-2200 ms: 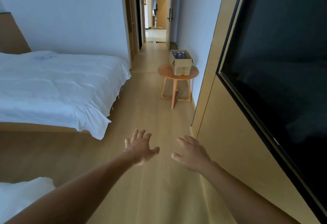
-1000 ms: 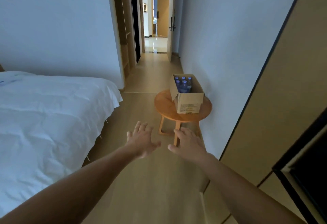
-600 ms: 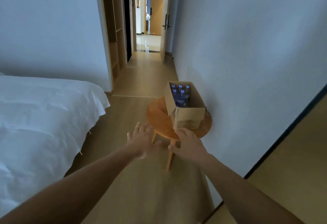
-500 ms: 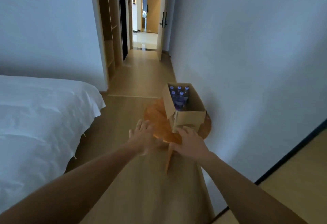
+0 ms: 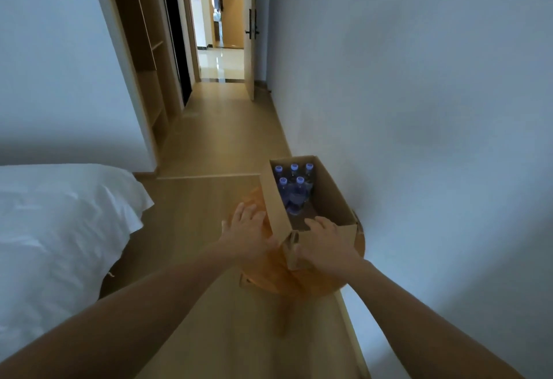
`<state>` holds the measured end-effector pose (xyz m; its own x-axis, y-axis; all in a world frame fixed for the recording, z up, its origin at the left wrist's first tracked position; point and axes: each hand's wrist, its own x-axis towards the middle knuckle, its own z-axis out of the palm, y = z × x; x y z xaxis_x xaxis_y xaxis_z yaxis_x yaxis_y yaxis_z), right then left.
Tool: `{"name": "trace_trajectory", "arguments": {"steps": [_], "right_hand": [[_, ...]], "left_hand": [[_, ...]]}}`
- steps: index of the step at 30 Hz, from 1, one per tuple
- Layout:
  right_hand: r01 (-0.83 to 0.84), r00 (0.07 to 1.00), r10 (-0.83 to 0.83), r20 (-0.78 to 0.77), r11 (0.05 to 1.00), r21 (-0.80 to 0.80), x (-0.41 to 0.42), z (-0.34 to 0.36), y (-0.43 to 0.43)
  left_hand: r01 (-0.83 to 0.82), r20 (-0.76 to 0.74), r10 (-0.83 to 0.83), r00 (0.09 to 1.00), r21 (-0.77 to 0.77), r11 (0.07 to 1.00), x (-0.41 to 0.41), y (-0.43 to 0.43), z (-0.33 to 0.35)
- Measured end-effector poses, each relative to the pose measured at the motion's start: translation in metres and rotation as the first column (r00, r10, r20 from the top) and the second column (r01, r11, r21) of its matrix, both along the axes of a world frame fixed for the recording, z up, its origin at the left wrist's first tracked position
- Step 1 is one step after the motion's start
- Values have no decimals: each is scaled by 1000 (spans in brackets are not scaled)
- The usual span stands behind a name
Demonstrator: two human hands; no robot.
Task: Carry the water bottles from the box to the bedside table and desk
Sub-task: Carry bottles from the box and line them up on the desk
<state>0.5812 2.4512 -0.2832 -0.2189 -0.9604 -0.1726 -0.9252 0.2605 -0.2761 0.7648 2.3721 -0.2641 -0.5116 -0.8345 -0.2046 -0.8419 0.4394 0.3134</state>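
Hands at an open brown cardboard box [image 5: 332,199]
The left hand [image 5: 247,229] is spread flat beside its left wall, the right hand [image 5: 324,244] loose over the near rim (holding nothing). Just beyond the fingers, blue-capped clear plastic water bottles [image 5: 294,188] stand inside; the box sits on a round orange wooden table [image 5: 261,274].

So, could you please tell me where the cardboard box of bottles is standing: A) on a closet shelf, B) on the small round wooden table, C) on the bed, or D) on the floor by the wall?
B: the cardboard box sits on the round wooden table, with the capped bottles upright inside it.
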Motion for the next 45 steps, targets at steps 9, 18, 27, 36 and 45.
{"name": "trace_trajectory", "arguments": {"steps": [9,18,27,36,45], "right_hand": [[-25,995,24,94,1000,13,-77,-9,-146],[103,980,-122,156,987,122,-120,-47,-255],[207,944,-257,205,949,238,-164,-101,-337],[170,850,-284,444,945,279,-209,-189,-391],[222,661,-259,704,964,147,-215,-215,-396]], "left_hand": [[-82,41,81,996,18,996,-64,-139,-15],[-71,-4,72,997,114,991,-112,-260,-61],[55,10,-58,998,210,976,-168,-361,-111],[-8,62,-5,998,211,978,-203,-388,-144],[-66,89,47,995,223,973,-206,-382,-145]]}}
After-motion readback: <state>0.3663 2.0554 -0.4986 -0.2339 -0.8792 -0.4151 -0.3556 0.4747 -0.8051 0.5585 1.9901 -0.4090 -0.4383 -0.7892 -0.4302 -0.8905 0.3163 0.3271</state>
